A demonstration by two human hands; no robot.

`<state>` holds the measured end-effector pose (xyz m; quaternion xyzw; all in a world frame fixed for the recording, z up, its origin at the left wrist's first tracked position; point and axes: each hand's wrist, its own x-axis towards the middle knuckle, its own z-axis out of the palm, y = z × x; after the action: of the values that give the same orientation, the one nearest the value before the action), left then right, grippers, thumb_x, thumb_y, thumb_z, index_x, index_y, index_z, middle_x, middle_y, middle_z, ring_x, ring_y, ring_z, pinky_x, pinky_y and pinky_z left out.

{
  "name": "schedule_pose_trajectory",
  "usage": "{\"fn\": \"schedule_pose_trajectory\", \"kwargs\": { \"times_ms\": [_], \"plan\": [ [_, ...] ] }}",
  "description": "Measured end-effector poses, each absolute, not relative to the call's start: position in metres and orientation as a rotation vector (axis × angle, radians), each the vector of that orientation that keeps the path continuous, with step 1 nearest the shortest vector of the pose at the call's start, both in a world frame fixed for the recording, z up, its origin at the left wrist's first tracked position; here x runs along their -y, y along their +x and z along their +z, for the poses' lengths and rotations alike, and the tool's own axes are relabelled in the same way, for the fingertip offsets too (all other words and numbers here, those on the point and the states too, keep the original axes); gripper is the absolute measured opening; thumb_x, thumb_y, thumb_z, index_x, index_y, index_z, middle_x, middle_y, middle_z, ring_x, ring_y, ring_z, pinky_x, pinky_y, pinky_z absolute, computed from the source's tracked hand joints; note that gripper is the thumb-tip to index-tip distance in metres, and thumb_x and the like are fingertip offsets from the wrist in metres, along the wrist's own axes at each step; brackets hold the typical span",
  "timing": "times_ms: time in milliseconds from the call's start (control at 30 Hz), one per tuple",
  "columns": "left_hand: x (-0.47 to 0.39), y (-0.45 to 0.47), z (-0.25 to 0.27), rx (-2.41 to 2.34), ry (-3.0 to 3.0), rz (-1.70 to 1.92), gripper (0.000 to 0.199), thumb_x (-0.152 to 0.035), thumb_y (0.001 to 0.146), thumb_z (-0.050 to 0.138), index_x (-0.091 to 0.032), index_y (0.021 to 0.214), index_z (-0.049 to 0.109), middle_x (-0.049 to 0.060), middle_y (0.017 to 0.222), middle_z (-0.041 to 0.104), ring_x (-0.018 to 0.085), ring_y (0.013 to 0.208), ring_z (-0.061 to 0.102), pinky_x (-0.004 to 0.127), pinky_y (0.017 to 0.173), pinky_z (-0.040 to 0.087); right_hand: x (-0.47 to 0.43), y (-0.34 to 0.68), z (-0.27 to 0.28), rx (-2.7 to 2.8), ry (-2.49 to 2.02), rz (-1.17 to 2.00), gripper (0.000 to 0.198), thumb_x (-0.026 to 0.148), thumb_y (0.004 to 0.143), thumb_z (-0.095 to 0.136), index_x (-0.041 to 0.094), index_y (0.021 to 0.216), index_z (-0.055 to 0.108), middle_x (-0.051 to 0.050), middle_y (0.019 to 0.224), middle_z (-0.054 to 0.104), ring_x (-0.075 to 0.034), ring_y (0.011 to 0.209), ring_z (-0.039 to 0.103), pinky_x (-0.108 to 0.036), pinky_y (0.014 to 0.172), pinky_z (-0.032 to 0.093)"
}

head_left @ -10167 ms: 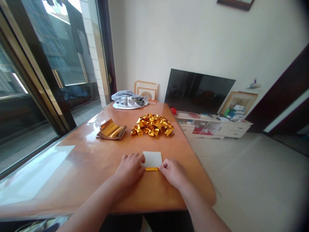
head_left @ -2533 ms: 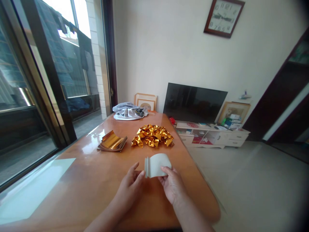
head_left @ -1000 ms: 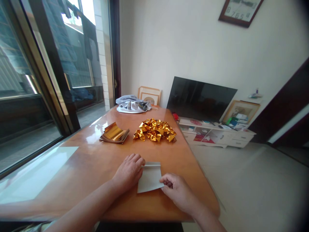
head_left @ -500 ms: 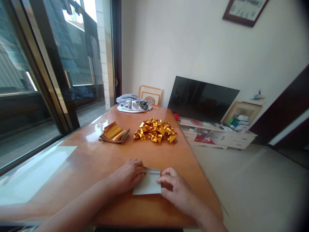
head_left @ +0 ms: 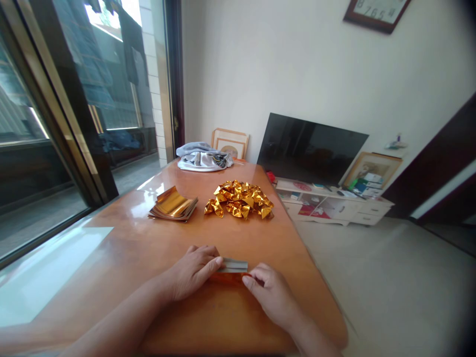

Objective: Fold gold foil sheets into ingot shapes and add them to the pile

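A sheet of gold foil paper (head_left: 235, 267) with a grey back lies on the table in front of me. Its near part is folded up, so a narrow grey strip shows with an orange-gold edge along the near side. My left hand (head_left: 193, 271) grips the left end, thumb on top of the strip. At the right end, my right hand (head_left: 273, 295) pinches the near corner between thumb and fingers. Farther off lie a stack of gold foil sheets (head_left: 173, 204), its top one curled, and a heap of folded gold foil pieces (head_left: 240, 199).
The wooden table (head_left: 148, 253) narrows away from me, its right edge beyond my right hand. A bundle of grey cloth (head_left: 203, 157) sits at the far end. A television (head_left: 312, 148) and a low white cabinet (head_left: 349, 210) stand by the wall. Glass doors (head_left: 52, 124) are on the left.
The near part of the sheet, flat with its grey side up before, has been turned up and away from me. My right fingers have closed on its corner; my left thumb now lies on the strip.
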<state>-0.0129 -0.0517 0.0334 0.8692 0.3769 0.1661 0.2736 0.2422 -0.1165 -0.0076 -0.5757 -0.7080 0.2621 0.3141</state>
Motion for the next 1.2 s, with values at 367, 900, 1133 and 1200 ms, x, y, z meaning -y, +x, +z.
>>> {"fn": "schedule_pose_trajectory", "kwargs": {
  "times_ms": [367, 900, 1133, 1200],
  "plan": [
    [0.044, 0.002, 0.022, -1.111, 2.392, 0.432, 0.018, -0.030, 0.087, 0.061, -0.024, 0.104, 0.064, 0.001, 0.099, 0.066, 0.020, 0.091, 0.060, 0.033, 0.084, 0.041, 0.093, 0.238, -0.010, 1.843, -1.729, 0.551, 0.028, 0.036, 0.085, 0.066, 0.020, 0.065, 0.056, 0.003, 0.067, 0.061, -0.012, 0.063, 0.053, -0.024, 0.056, 0.029],
    [0.044, 0.005, 0.013, -1.067, 2.519, 0.462, 0.012, -0.019, 0.087, 0.057, -0.025, 0.095, 0.063, 0.001, 0.099, 0.062, 0.020, 0.093, 0.057, 0.033, 0.083, 0.038, 0.089, 0.247, -0.018, 1.771, -1.620, 0.341, 0.021, 0.031, 0.089, 0.063, 0.022, 0.071, 0.054, 0.001, 0.069, 0.060, -0.015, 0.066, 0.054, -0.026, 0.061, 0.037],
    [0.044, 0.007, 0.012, -1.076, 2.518, 0.464, 0.012, -0.020, 0.090, 0.056, -0.025, 0.095, 0.065, 0.001, 0.098, 0.063, 0.020, 0.092, 0.057, 0.034, 0.082, 0.037, 0.109, 0.236, 0.004, 2.171, -1.103, 0.117, 0.014, 0.017, 0.090, 0.057, 0.023, 0.099, 0.066, -0.004, 0.094, 0.071, -0.020, 0.085, 0.060, -0.035, 0.079, 0.043],
    [0.044, 0.007, 0.013, -1.079, 2.514, 0.461, 0.012, -0.021, 0.091, 0.055, -0.025, 0.096, 0.065, 0.002, 0.098, 0.063, 0.019, 0.092, 0.057, 0.033, 0.082, 0.038, 0.111, 0.232, 0.007, 2.239, -1.061, 0.076, 0.019, 0.017, 0.089, 0.059, 0.022, 0.105, 0.067, -0.005, 0.099, 0.073, -0.021, 0.087, 0.061, -0.037, 0.082, 0.043]
  ]
}}
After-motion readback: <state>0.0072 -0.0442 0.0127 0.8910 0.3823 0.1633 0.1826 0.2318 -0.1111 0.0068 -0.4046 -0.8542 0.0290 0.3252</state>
